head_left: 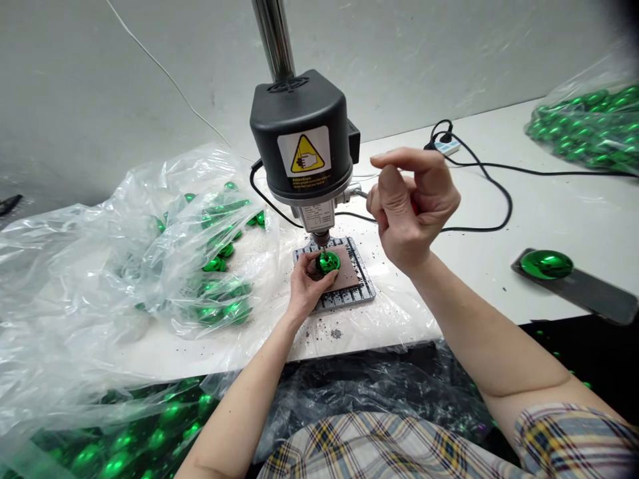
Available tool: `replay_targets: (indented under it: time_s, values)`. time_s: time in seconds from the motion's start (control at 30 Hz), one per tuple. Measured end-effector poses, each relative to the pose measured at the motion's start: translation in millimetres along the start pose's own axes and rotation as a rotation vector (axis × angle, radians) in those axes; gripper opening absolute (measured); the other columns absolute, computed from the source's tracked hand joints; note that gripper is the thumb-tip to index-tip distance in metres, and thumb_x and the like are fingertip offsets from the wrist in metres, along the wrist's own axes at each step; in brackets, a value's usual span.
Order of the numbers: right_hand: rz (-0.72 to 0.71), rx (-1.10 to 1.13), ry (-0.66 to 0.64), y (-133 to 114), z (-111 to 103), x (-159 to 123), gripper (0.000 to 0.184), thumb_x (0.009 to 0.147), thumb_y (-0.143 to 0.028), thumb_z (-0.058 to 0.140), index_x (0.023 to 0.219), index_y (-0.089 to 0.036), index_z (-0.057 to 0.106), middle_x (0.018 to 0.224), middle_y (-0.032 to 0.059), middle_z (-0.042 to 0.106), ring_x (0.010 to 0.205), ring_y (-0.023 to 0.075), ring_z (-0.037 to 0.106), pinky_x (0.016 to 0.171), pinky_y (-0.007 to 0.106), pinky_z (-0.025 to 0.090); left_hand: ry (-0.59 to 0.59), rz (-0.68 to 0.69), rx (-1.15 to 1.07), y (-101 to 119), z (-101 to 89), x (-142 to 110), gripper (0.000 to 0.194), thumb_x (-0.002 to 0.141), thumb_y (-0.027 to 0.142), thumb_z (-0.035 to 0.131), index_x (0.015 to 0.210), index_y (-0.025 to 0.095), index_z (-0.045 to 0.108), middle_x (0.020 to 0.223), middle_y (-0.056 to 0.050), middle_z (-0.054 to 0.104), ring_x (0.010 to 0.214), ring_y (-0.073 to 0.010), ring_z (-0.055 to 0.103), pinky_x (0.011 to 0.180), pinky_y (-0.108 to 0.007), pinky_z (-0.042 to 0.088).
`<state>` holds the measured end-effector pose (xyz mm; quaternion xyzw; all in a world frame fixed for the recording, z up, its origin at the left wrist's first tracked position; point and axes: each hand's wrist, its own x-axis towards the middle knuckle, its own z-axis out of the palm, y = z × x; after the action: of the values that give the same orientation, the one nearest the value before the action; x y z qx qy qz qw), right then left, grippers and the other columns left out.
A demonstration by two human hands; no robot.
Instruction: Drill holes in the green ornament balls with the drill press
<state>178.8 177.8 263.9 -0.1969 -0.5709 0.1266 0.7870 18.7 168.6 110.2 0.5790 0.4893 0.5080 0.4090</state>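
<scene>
As the scene is viewed from above, a plaid shirt (389, 446) is seen along the bottom edge, and beneath the table's front edge, at lower left, more green balls (130, 442) are held under clear plastic. The left hand (305, 291) is kept low, its fingers curled around a glossy green ball (328, 262), which is gripped on a brown pad (345, 267) directly beneath the drill chuck (320, 238). The pad is laid on a slotted metal plate (334, 296), and dark specks of debris (335, 333) are scattered across the white table (479, 279) around it. The right hand (412, 206) is raised clear of the ball, just beside the drill, with its fingers curled inward and the thumb brought close to the index finger; whether anything small is pinched there cannot be told.

The black drill head (302, 126), marked with a yellow warning label (304, 153), is mounted on a steel column (273, 33). To the left, a heap of green balls is piled in a clear plastic bag (214, 256). To the right, a single green ball (546, 264) is rested on a dark flat slab (589, 293). Farther off, a black cable (492, 174) is run to a power strip (446, 146), and another bag of green balls (584, 126) is placed at the table's far corner.
</scene>
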Motion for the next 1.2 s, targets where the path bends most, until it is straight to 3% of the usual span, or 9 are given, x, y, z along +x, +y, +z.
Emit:
replay_targets:
  time_s: [0.17,0.47,0.7,0.8,0.87,1.0,1.07,1.13,1.2]
  values:
    - [-0.092,0.055,-0.007,10,-6,-8,0.009,0.096,-0.033,0.064,0.103,-0.034,0.070,0.063,-0.0048,0.053,0.035,0.0067,0.032,0.035,0.028,0.024,-0.006,-0.010,-0.026,2,-0.2,-1,0.049,0.068,0.036,0.086,0.108,0.019,0.062,0.088,-0.002,0.067,0.082,-0.0164,0.065,0.077,-0.029,0.052]
    - [-0.292,0.079,-0.033,35,-16,-20,0.029,0.093,-0.021,0.065,0.118,-0.034,0.070,0.094,-0.0041,0.073,0.036,0.0038,0.042,0.034,0.024,0.030,-0.006,0.019,0.006,3,-0.3,0,0.048,0.069,0.037,0.085,0.107,0.019,0.062,0.090,-0.002,0.068,0.080,-0.0159,0.064,0.074,-0.029,0.052]
    - [-0.401,0.073,-0.112,38,-16,-27,0.028,0.096,-0.022,0.060,0.121,-0.032,0.071,0.063,-0.0049,0.064,0.030,0.0063,0.034,0.032,0.024,0.030,0.011,0.018,0.036,1,-0.3,0,0.048,0.069,0.035,0.085,0.109,0.019,0.063,0.095,-0.003,0.068,0.084,-0.0168,0.065,0.078,-0.030,0.052]
    - [-0.220,0.079,-0.016,27,-5,-5,0.021,0.098,-0.026,0.060,0.113,-0.036,0.072,0.061,-0.0058,0.061,0.031,0.0067,0.030,0.030,0.025,0.023,0.018,0.000,0.013,2,1.5,4,0.047,0.068,0.035,0.085,0.107,0.019,0.063,0.089,-0.002,0.067,0.080,-0.0164,0.064,0.075,-0.029,0.052]
    - [-0.061,0.072,0.004,18,4,17,0.009,0.097,-0.031,0.063,0.100,-0.033,0.071,0.078,-0.0036,0.067,0.036,0.0057,0.036,0.031,0.025,0.025,0.057,-0.007,0.027,9,1.6,1,0.044,0.068,0.035,0.084,0.104,0.019,0.063,0.083,-0.001,0.065,0.075,-0.0159,0.063,0.072,-0.029,0.052]
    - [0.186,0.007,-0.085,6,15,51,0.013,0.099,-0.035,0.061,0.091,-0.025,0.064,0.089,-0.0013,0.068,0.041,0.0057,0.038,0.034,0.025,0.029,0.181,0.169,0.241,26,-6.8,-46,0.038,0.074,0.032,0.080,0.106,0.021,0.063,0.099,-0.007,0.068,0.091,-0.0212,0.066,0.081,-0.034,0.055]
    - [0.203,-0.015,-0.098,3,16,55,0.013,0.100,-0.029,0.059,0.089,-0.024,0.062,0.090,-0.0013,0.068,0.043,0.0066,0.039,0.036,0.025,0.030,0.038,0.353,0.320,26,-15.0,-88,0.041,0.074,0.030,0.080,0.111,0.024,0.064,0.116,-0.012,0.067,0.108,-0.0265,0.066,0.089,-0.040,0.055]
    - [0.180,-0.035,-0.090,2,16,54,0.013,0.100,-0.020,0.056,0.089,-0.024,0.062,0.089,-0.0023,0.067,0.044,0.0069,0.039,0.037,0.026,0.029,-0.252,0.495,0.372,16,-22.5,-133,0.039,0.076,0.031,0.079,0.112,0.027,0.066,0.123,-0.014,0.067,0.110,-0.0290,0.067,0.088,-0.042,0.057]
    - [0.175,-0.061,-0.084,2,16,52,0.016,0.100,-0.016,0.053,0.089,-0.023,0.062,0.088,-0.0026,0.066,0.044,0.0068,0.037,0.037,0.026,0.028,-0.534,0.513,0.503,-2,-25.9,-168,0.030,0.083,0.031,0.073,0.113,0.028,0.069,0.128,-0.017,0.067,0.105,-0.0304,0.070,0.086,-0.046,0.058]
